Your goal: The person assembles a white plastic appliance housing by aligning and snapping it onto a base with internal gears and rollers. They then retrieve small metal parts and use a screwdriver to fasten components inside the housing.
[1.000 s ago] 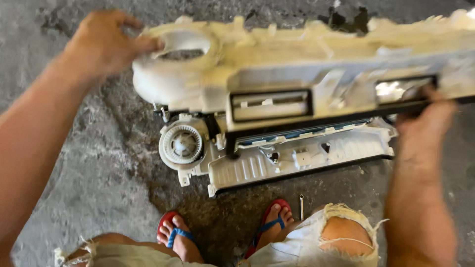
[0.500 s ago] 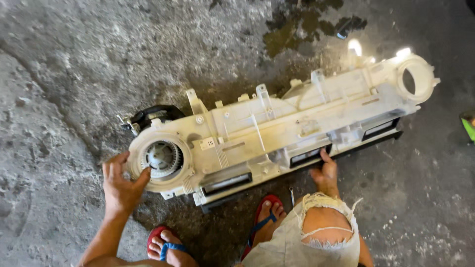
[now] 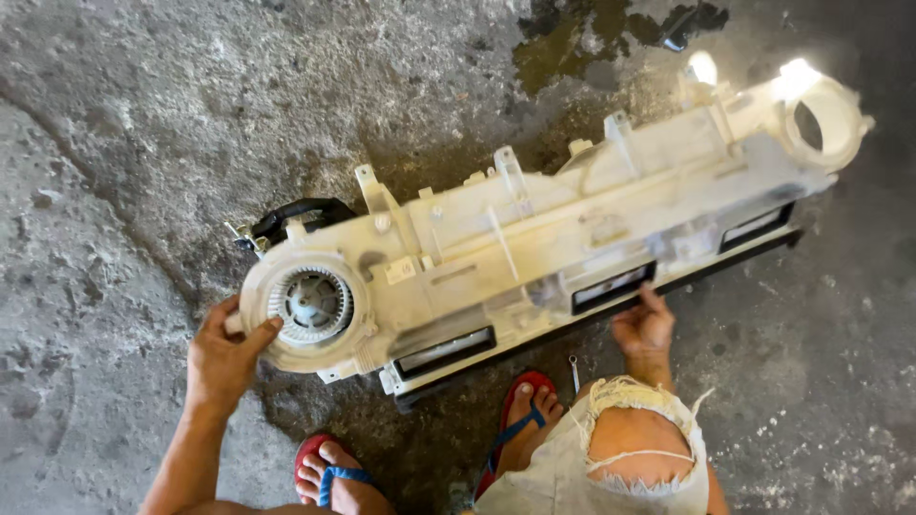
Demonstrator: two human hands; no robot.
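**Two hands on a long plastic box on the floor**

A long, cream-white plastic housing (image 3: 534,238) lies on the rough grey concrete floor (image 3: 114,143). It runs at a slant, from low on the left to high on the right. At its left end is a round opening with a grey fan wheel (image 3: 310,305) inside. At its far right end is a big open ring (image 3: 825,119) in bright light. Along the near side sit dark slots (image 3: 611,286) with a black strip under them. A black hose (image 3: 301,212) curls behind the left end.

The left hand (image 3: 224,358) rests on the round rim beside the fan wheel. Its fingers (image 3: 260,334) are a little spread, and the thumb presses on the rim. The right hand (image 3: 644,329) touches the bottom edge of the housing near the middle slot. Its fingers curl up against that edge; I cannot tell if they pinch it.

The person stands close to the housing in red sandals with blue straps (image 3: 520,420). A torn pale trouser leg (image 3: 630,448) shows a bare knee. A small metal tool (image 3: 573,372) lies on the floor between the right foot and the right hand. A dark wet patch (image 3: 592,38) marks the floor beyond the housing.
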